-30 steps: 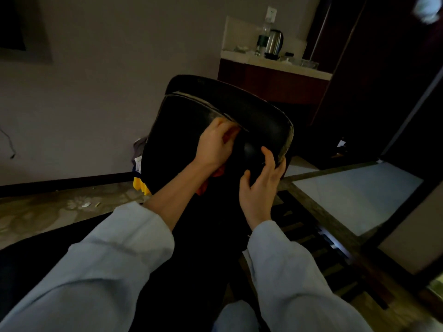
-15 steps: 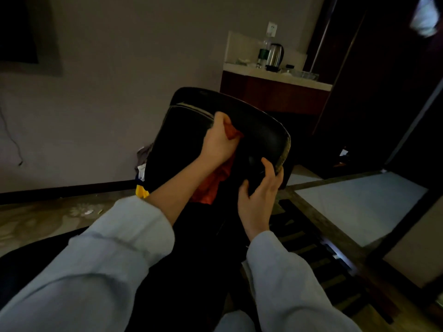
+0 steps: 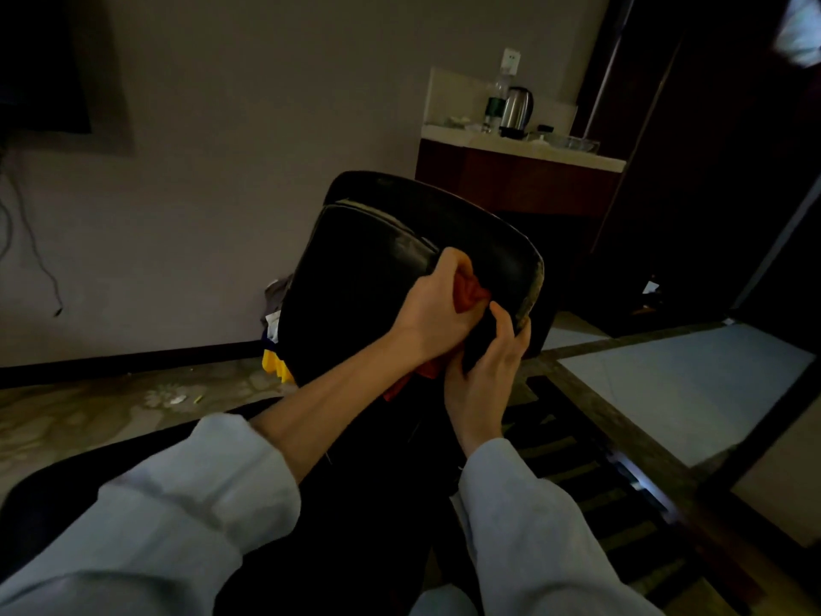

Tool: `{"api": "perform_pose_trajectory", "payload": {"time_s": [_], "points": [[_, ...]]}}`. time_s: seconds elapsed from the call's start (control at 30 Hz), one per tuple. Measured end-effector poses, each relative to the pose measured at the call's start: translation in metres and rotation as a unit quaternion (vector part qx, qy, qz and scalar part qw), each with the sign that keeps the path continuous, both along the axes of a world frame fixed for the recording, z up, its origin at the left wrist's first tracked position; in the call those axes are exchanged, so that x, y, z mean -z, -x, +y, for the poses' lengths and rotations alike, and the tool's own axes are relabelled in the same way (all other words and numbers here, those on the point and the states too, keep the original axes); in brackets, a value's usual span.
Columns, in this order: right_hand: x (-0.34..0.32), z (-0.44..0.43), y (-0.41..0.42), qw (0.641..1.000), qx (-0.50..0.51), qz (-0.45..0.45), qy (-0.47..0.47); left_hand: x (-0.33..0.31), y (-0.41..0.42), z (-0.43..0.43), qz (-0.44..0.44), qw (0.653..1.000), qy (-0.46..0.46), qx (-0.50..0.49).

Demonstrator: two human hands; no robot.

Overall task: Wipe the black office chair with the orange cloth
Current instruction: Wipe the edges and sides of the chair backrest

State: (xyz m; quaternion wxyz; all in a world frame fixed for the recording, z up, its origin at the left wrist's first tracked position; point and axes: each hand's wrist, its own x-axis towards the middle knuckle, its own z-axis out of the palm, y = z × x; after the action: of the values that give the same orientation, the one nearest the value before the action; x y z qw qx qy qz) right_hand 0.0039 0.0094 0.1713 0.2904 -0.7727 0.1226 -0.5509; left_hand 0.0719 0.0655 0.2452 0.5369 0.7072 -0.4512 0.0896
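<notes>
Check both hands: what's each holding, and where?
The left hand grips the bunched orange cloth against the black chair's backrest; right hand holds the backrest's right edge.

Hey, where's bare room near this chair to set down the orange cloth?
Bare: the pale floor panel right of the black office chair, framed by dark strips. The marbled floor left of it, below the dark skirting, has room past small litter. Crowded: the white counter around the steel kettle.

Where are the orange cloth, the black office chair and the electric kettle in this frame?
orange cloth (image 3: 472,293): head view, on the bunched fold against the backrest.
black office chair (image 3: 373,273): head view, on the backrest's padded front.
electric kettle (image 3: 515,108): head view, on its steel body.
</notes>
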Motion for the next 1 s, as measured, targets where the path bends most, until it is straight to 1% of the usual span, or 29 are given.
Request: {"api": "perform_pose_trajectory", "payload": {"time_s": [0.1,0.17,0.23,0.33,0.4,0.5,0.63,0.7,0.73,0.8,0.87,0.93,1.0], "points": [[0.002,-0.003,-0.001,1.0,-0.002,-0.01,0.01,-0.004,-0.007,0.0,-0.005,1.0,0.01,-0.003],[0.001,-0.003,-0.002,1.0,0.005,-0.01,0.006,-0.007,-0.018,-0.004,-0.004,0.999,0.025,-0.03],[-0.001,-0.001,-0.002,1.0,0.016,-0.008,0.006,-0.01,-0.033,-0.007,0.018,0.996,0.039,-0.075],[-0.004,0.001,0.0,1.0,0.023,0.004,0.004,-0.015,-0.05,-0.012,0.076,0.986,0.066,-0.131],[-0.005,0.002,0.001,1.0,0.017,0.012,-0.002,-0.014,-0.051,-0.016,0.083,0.983,0.075,-0.147],[-0.007,0.005,0.004,1.0,0.015,0.015,0.001,-0.007,-0.034,-0.013,0.041,0.99,0.078,-0.114],[-0.009,0.005,0.009,1.0,-0.002,0.021,0.019,0.004,-0.002,0.004,-0.043,0.998,0.036,-0.007],[-0.011,0.005,0.014,0.998,-0.012,0.054,0.026,0.007,0.003,0.01,-0.071,0.997,0.023,0.02],[-0.012,0.005,0.016,0.997,0.005,0.071,0.036,0.006,0.002,0.013,-0.071,0.997,0.025,0.017],[-0.018,0.004,0.018,0.984,0.107,0.107,0.092,0.007,-0.009,0.018,-0.051,0.997,0.052,-0.014],[-0.031,0.003,0.02,0.948,0.203,0.138,0.202,0.009,-0.023,0.02,-0.031,0.994,0.086,-0.052],[-0.048,-0.003,0.019,0.898,0.223,0.164,0.342,0.01,-0.038,0.02,0.008,0.991,0.109,-0.075],[-0.065,-0.017,0.013,0.859,0.201,0.182,0.435,0.007,-0.054,0.017,0.038,0.987,0.126,-0.096]]}}
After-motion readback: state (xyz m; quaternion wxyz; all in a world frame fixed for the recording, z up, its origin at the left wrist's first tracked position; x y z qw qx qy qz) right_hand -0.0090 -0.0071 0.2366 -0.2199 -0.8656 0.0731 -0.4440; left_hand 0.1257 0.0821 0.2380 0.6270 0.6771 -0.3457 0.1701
